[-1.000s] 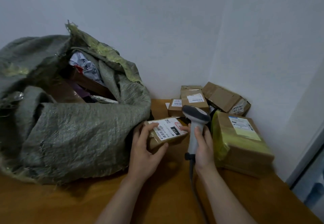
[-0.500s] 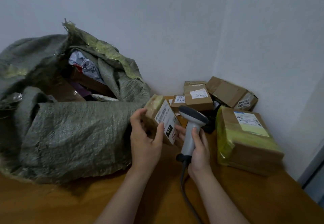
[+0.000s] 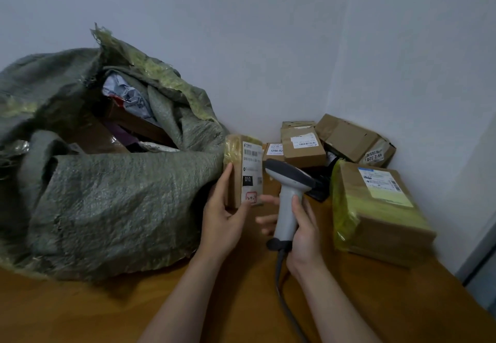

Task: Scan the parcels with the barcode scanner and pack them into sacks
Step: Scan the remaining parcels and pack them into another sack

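Note:
My left hand holds a small brown parcel upright, its white label with barcodes and a black "010" mark facing right. My right hand grips the handle of a grey barcode scanner, whose dark head sits just right of the label and points at it. A cable hangs from the scanner's base toward me. To the left lies a big grey-green woven sack, mouth open, with several parcels inside.
Several cardboard parcels are piled in the corner: a large one with yellow tape at the right, a labelled box and a tilted box behind. Everything rests on a wooden table. White walls close the back and right.
My left hand lifted the small parcel off the table and turned it upright, label toward the scanner. My right hand shifted the scanner slightly right and tilted it.

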A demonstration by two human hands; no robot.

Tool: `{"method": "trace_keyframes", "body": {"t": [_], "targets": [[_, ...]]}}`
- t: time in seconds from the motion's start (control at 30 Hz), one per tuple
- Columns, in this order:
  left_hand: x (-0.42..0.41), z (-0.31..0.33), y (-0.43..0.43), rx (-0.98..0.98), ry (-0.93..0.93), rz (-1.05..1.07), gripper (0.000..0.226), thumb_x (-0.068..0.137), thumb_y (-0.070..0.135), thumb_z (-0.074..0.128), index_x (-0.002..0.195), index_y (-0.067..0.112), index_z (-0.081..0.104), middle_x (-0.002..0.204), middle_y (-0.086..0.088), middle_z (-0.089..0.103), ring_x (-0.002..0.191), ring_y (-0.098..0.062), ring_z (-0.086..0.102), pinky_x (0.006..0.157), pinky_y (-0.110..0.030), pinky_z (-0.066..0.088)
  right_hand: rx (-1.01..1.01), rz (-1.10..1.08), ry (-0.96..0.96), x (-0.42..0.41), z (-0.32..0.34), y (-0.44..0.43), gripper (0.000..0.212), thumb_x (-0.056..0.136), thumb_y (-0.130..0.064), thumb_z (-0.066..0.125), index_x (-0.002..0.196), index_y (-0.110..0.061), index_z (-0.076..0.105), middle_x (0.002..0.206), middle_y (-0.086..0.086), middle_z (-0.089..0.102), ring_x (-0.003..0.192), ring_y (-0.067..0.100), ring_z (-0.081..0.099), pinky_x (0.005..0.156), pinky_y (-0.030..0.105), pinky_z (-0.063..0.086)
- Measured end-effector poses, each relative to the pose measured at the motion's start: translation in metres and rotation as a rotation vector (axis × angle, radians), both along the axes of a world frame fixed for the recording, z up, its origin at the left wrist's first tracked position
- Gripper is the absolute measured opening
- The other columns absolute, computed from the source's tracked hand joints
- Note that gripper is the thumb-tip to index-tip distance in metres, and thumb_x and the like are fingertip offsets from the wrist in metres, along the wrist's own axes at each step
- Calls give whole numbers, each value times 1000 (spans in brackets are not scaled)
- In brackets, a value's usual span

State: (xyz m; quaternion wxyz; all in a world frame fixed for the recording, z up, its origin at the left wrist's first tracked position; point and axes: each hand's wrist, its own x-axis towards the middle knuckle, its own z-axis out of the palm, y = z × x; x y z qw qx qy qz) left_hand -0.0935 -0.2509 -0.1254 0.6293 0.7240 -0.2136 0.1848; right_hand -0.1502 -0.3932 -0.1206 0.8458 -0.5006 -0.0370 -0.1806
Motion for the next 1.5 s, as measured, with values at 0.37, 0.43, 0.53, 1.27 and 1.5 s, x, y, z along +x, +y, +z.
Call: {"method": "trace_keyframes", "body": {"t": [0.37,0.43,0.53,1.27,1.5], "targets": [[-1,-5,1,-52,147,-66,66,98,16,68,156,34,42,147,20,53,135,0,52,105,-35,54,69,14,-18,-7,1,-17,51,93,-50,52,114,-6,67,76,13,61,45,18,52,44,25,45],[-1,-5,1,-50,162,-60,64,99,17,66,156,34,42,148,19,52,134,1,52,104,-32,55,85,13,-2,-7,1,-18,51,92,-50,53,111,-5,67,75,13,60,45,18,51,44,25,44],[0,-6,2,-20,148,-38,61,100,17,65,155,29,43,146,18,53,131,8,51,103,-26,54,113,35,24,-7,2,-18,49,91,-48,55,109,-4,68,74,13,60,44,19,51,42,25,44],[3,-7,1,-24,143,-23,60,103,16,61,157,31,40,151,13,51,125,18,49,88,-9,51,75,8,23,-11,6,-19,50,90,-45,55,108,0,66,75,16,61,41,19,52,39,25,44],[1,-6,0,-23,120,-42,58,102,17,62,156,30,42,149,14,51,127,16,49,88,-8,50,24,-17,9,-12,7,-18,55,91,-45,51,123,-1,62,79,19,66,42,19,52,41,25,44]]}}
